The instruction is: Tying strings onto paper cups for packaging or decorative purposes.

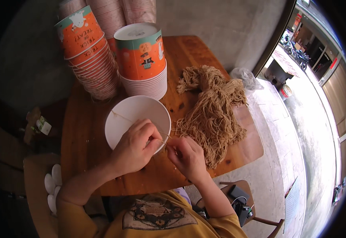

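A white paper bucket (153,106) stands on the wooden table with its open mouth toward me. Thin tan twine (121,116) runs from the left of its rim across the mouth toward my fingers. My left hand (137,146) lies over the bucket's near side, thumb and fingers pinched together on twine. Just right of the bucket's rim, my right hand (189,156) pinches the twine too, with strands stretched between both hands. Fingers cover part of the strands, so I cannot tell how they cross. A big loose bundle of tan twine (216,119) lies beyond my right hand.
Behind the bucket stand nested orange-and-white paper buckets (141,59), with a taller leaning stack (87,55) to the left. A clear plastic bag (246,78) sits past the twine bundle. A wooden chair (242,188) holding black devices stands right of me; a cardboard box (38,174) is at left.
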A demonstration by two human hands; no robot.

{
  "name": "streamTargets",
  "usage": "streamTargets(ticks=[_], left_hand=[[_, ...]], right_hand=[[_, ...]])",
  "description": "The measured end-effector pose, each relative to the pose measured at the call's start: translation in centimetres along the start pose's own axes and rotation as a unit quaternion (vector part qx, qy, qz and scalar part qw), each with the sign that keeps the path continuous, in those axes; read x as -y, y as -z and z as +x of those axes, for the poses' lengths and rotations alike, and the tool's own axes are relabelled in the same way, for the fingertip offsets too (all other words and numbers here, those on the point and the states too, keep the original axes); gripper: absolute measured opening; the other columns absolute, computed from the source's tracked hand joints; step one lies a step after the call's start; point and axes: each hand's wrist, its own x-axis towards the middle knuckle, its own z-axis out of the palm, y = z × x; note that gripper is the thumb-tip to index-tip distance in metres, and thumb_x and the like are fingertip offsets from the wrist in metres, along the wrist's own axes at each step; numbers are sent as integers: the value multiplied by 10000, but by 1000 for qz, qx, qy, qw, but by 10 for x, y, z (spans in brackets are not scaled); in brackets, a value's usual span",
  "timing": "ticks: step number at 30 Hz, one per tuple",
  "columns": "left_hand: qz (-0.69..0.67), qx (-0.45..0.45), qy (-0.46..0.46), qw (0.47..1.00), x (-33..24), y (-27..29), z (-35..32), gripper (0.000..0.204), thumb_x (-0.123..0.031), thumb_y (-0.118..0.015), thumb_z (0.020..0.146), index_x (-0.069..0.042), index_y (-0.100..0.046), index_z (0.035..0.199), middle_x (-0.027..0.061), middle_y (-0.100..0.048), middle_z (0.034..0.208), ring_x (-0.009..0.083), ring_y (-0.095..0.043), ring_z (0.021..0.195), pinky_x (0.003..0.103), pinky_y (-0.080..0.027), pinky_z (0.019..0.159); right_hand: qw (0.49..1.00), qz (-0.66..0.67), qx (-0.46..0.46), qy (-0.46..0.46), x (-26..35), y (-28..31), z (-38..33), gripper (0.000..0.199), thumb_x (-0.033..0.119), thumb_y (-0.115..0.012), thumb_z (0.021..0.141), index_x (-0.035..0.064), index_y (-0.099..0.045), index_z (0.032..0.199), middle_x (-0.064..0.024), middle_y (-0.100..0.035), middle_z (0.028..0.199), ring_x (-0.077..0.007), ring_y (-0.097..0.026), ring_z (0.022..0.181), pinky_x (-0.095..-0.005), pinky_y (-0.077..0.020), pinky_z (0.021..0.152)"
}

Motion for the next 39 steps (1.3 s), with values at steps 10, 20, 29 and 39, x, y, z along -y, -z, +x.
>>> streamTargets(ticks=[10,20,29,39], left_hand=[[-9,9,3,1000,0,7,-7,79,33,-601,843,-10,-538,865,81,-520,867,212,-549,807,315,-461,726],[33,-16,-29,999,3,3,-7,90,29,-615,833,-16,-545,869,82,-517,834,221,-551,793,337,-465,715],[80,70,72,992,-11,24,-37,241,-134,-741,816,-44,-570,962,92,-604,902,282,-614,859,363,-510,763],[295,7,-75,953,5,58,-77,163,-42,-647,791,-81,-642,949,44,-587,1001,239,-575,1069,448,-380,1054]], right_hand=[[995,73,7,-71,6,6,-5,140,10,-718,819,35,-623,918,-67,-633,789,-164,-620,654,-278,-496,591],[999,25,4,-36,3,-4,-9,135,-10,-679,809,37,-595,904,-47,-598,707,-152,-590,581,-267,-481,544],[978,-140,111,108,4,49,24,263,34,-739,752,94,-665,997,-47,-582,895,-255,-585,840,-366,-521,684],[972,-12,178,155,22,-11,79,114,104,-695,801,88,-642,900,-44,-625,854,-268,-616,826,-383,-540,709]])
